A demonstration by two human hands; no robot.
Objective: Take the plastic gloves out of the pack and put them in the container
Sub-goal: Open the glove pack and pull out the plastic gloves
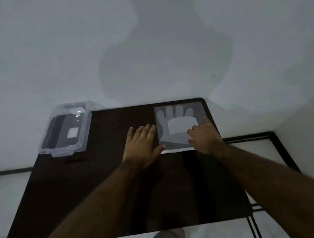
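A flat clear pack of plastic gloves, with a pale glove shape and a white label showing through it, lies at the far right of the dark table. My left hand rests flat on the table just left of the pack, thumb touching its near left corner. My right hand lies on the pack's near right part, fingers spread over it. A clear plastic container stands at the table's far left corner, open on top, with a white sticker on its bottom.
A white wall rises right behind the table's far edge. The pale floor with dark lines shows on both sides of the table. Bare dark tabletop lies between the container and the pack.
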